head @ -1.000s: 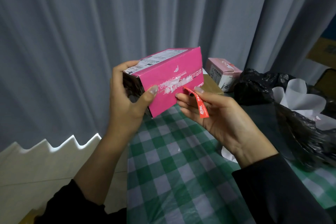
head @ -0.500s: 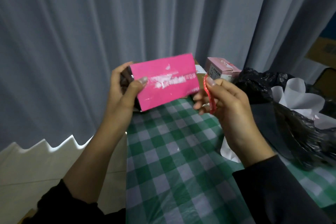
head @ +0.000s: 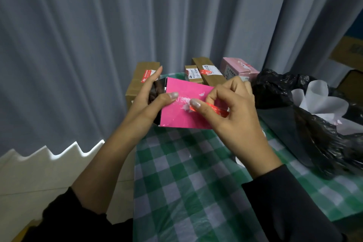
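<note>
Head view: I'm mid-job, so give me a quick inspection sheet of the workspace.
Surface: table under a green-and-white checked cloth.
Job's things: pink box held above the table, front face scuffed white; red strip across that face.
Clutter: brown cartons and a pale pink box at the far edge; black bag holding white paper on the right.
Hands: left hand grips the box's left end; right hand pinches the strip.
Cables: nothing seen.
Surroundings: grey curtain behind.
</note>
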